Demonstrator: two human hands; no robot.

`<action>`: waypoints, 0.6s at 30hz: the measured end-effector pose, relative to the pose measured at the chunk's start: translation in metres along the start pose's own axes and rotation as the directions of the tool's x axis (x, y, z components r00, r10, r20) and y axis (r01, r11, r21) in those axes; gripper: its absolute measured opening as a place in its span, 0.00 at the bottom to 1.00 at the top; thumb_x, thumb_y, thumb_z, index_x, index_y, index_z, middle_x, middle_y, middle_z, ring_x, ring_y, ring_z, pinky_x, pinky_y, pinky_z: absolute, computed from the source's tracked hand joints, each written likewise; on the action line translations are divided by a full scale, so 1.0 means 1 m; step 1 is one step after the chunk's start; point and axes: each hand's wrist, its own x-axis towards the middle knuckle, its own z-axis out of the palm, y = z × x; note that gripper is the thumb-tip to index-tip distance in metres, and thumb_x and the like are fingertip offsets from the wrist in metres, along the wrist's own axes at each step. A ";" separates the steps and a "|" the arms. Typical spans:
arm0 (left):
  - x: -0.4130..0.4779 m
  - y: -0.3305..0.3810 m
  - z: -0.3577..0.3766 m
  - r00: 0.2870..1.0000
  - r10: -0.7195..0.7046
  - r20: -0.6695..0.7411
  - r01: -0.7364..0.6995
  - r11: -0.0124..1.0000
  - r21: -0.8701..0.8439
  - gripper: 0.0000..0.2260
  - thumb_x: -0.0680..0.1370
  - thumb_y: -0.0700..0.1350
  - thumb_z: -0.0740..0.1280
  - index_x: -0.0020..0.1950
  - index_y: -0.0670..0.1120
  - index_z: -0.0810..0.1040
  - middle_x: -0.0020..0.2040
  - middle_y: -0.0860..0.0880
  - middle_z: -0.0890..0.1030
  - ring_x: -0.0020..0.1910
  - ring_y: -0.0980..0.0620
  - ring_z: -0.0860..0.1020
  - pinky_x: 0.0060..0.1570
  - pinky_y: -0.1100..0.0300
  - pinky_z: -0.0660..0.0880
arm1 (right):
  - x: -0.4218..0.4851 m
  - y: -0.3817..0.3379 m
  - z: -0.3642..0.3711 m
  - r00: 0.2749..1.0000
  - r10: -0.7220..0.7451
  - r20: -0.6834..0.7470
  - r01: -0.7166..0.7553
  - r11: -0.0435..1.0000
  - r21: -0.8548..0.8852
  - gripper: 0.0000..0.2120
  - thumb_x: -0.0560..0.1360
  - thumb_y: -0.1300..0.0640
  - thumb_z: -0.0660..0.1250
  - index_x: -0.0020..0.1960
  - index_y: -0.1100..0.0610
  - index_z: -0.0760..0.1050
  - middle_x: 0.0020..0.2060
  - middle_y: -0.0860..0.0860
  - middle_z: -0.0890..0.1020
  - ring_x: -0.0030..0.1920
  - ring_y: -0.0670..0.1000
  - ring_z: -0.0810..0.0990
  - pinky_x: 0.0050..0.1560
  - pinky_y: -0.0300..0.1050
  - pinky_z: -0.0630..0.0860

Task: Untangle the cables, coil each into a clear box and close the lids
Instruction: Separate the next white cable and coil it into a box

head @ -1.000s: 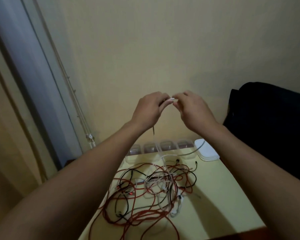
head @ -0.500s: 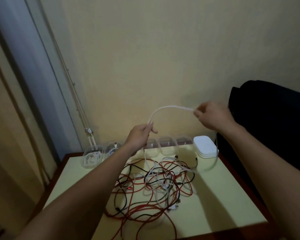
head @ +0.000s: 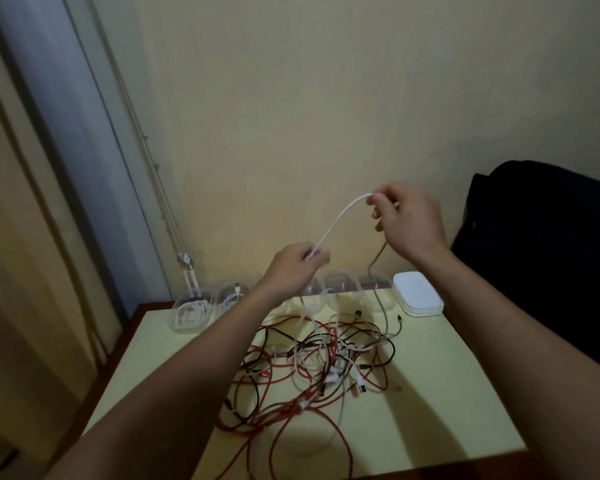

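pulling one white cable (head: 336, 220) up out of the heap: pinched in the left hand (head: 298, 263) low over the row of boxes, pinched again in the right hand (head: 409, 220) higher up, arched thin and smooth between them, trailing down into the tangle (head: 312, 362) on the pale yellow surface (head: 447, 393). early going, by the look of it: two clear boxes (head: 187, 311) at far left already filled with coiled white leads, apparently unlidded; empty boxes (head: 338, 285) behind the heap; white rounded stack (head: 418, 299), likely lids, at far right. red, black and white cords, slack, looped, knotted.
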 end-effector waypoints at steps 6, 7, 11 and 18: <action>-0.034 -0.042 0.018 0.970 -0.219 0.108 0.233 0.962 -0.146 0.17 0.77 0.59 0.62 0.40 0.49 0.82 0.31 0.57 0.76 0.33 0.51 0.72 0.41 0.54 0.72 | -0.005 0.039 -0.019 0.985 0.165 -0.052 -0.168 0.984 -0.066 0.11 0.80 0.55 0.64 0.42 0.54 0.82 0.34 0.47 0.83 0.38 0.52 0.85 0.49 0.50 0.81; -0.030 -0.035 0.016 0.964 -0.243 0.109 0.263 0.933 -0.244 0.18 0.79 0.56 0.60 0.40 0.46 0.81 0.27 0.57 0.73 0.32 0.52 0.68 0.37 0.55 0.68 | -0.010 0.045 -0.018 0.980 0.197 -0.036 -0.200 0.976 -0.088 0.10 0.79 0.54 0.64 0.43 0.54 0.83 0.36 0.48 0.85 0.42 0.54 0.85 0.52 0.53 0.81; -0.012 -0.004 -0.002 0.965 -0.256 0.054 0.260 0.909 -0.326 0.21 0.85 0.49 0.53 0.42 0.46 0.83 0.31 0.54 0.65 0.30 0.52 0.61 0.32 0.56 0.59 | -0.031 0.042 -0.009 0.978 0.199 0.057 -0.186 0.967 -0.175 0.15 0.76 0.57 0.67 0.62 0.53 0.80 0.57 0.51 0.84 0.57 0.54 0.82 0.63 0.53 0.76; -0.003 0.039 -0.006 0.996 0.045 0.074 -0.024 0.967 -0.255 0.15 0.85 0.46 0.58 0.45 0.44 0.80 0.31 0.60 0.76 0.29 0.67 0.71 0.34 0.69 0.67 | -0.048 0.009 0.033 0.910 -0.268 0.318 0.322 0.937 -0.132 0.09 0.82 0.53 0.64 0.58 0.53 0.81 0.47 0.50 0.85 0.49 0.53 0.82 0.48 0.47 0.74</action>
